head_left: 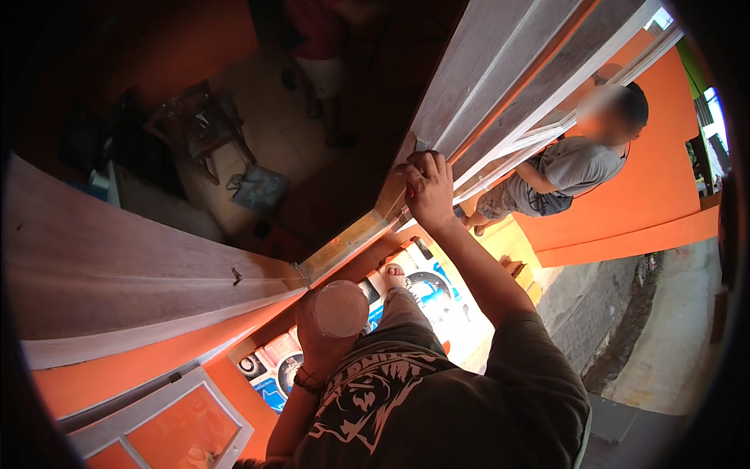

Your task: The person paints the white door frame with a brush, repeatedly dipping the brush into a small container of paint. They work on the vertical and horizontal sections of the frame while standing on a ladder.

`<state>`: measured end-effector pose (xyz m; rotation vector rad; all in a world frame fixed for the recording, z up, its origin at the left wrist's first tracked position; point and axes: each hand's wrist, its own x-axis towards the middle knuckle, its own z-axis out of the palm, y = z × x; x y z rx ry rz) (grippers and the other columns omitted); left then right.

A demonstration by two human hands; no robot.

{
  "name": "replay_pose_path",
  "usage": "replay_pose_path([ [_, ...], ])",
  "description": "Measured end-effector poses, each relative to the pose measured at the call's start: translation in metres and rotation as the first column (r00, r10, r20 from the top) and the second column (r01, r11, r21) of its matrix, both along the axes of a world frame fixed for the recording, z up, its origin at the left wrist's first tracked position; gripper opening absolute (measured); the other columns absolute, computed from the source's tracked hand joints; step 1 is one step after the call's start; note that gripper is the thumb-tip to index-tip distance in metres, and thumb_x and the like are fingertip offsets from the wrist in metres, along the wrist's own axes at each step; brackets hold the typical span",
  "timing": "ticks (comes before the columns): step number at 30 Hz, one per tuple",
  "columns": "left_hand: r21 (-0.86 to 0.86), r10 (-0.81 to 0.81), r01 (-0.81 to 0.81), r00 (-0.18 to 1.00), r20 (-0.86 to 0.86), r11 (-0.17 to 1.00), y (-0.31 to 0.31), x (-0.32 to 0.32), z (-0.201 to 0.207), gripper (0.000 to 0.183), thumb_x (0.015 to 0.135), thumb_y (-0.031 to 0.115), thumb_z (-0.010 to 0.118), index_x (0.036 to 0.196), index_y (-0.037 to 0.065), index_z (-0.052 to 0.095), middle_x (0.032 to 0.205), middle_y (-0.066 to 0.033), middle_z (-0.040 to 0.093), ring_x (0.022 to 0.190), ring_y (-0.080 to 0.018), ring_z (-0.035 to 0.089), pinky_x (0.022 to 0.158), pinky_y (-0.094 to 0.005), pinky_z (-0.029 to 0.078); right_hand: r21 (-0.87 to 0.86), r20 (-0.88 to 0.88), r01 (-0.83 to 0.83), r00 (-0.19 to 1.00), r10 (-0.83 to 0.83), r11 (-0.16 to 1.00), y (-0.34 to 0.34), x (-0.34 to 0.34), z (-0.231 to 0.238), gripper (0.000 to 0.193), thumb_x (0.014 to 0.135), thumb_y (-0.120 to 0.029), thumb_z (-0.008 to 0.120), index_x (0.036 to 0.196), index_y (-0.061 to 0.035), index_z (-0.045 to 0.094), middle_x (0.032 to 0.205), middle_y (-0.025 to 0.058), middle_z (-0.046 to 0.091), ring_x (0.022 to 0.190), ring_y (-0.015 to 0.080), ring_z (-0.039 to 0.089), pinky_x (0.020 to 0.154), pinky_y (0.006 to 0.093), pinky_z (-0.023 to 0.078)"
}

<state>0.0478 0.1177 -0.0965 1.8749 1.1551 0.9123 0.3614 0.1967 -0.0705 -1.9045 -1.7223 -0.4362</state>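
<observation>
My left hand [312,332] is wrapped round a cup [341,309] with a pale, round top, held in front of my body. Whether that pale surface is a lid or the contents, I cannot tell. Up and to the right, my right hand [428,181] is closed against the edge of a white-and-grey window frame [476,90]. A bit of red shows between its fingers, but the thing itself is mostly hidden. Below that hand, the wooden sill [344,248] runs down toward the left frame post [156,266].
Through the opening lies a dark room with a chair [195,125] and a grey cloth or bag [259,187] on tiles. Another person [574,172] in grey stands at right by an orange wall [648,164]. Below are a printed sheet [430,289] and a white-framed panel [183,426].
</observation>
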Motion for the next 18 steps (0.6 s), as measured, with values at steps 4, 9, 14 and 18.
replay_pose_path([
  [4, -0.077, -0.069, 0.075, 0.995, 0.07, 0.994, 0.002, 0.003, -0.002, 0.082, 0.061, 0.019, 0.096, 0.127, 0.002, 0.049, 0.117, -0.0131, 0.062, 0.107, -0.0261, 0.063, 0.093, -0.0397, 0.051, 0.212, 0.157, -0.039, 0.988, 0.006, 0.977, -0.016, -0.009, 0.008, 0.021, 0.074, -0.014, 0.064, 0.093, -0.0127, 0.073, 0.114, 0.0072, 0.059, 0.119, 0.027, 0.052, 0.091, 0.0421, 0.041],
  [9, -0.072, -0.084, 0.086, 0.996, 0.026, 0.994, 0.004, 0.006, 0.005, 0.084, 0.06, 0.018, 0.097, 0.127, 0.001, 0.048, 0.117, -0.0125, 0.063, 0.107, -0.0241, 0.063, 0.093, -0.0385, 0.052, -0.277, 0.144, 0.05, 0.989, -0.01, 0.96, -0.02, 0.002, -0.112, 0.014, 0.075, -0.014, 0.064, 0.086, -0.0126, 0.072, 0.111, 0.0065, 0.059, 0.118, 0.0275, 0.05, 0.091, 0.0416, 0.041],
  [14, -0.042, -0.067, 0.067, 0.998, -0.012, 0.997, 0.011, 0.005, 0.012, 0.082, 0.062, 0.018, 0.096, 0.127, 0.002, 0.048, 0.116, -0.0127, 0.062, 0.106, -0.0246, 0.064, 0.092, -0.0387, 0.052, -0.197, -0.121, -0.088, 0.99, 0.065, 0.976, -0.016, 0.002, -0.129, 0.021, 0.071, -0.005, 0.067, 0.09, -0.0129, 0.074, 0.102, 0.0063, 0.06, 0.105, 0.0284, 0.054, 0.087, 0.04, 0.046],
  [18, -0.008, -0.047, 0.046, 0.996, -0.077, 0.999, 0.011, 0.001, 0.006, 0.084, 0.061, 0.02, 0.096, 0.127, 0.002, 0.048, 0.116, -0.013, 0.062, 0.106, -0.026, 0.063, 0.093, -0.0402, 0.051, -0.031, -0.034, 0.006, 0.999, -0.007, 1.0, -0.008, 0.014, -0.043, 0.03, 0.074, -0.005, 0.063, 0.1, -0.0154, 0.075, 0.106, 0.0043, 0.061, 0.101, 0.0273, 0.054, 0.088, 0.0402, 0.044],
])
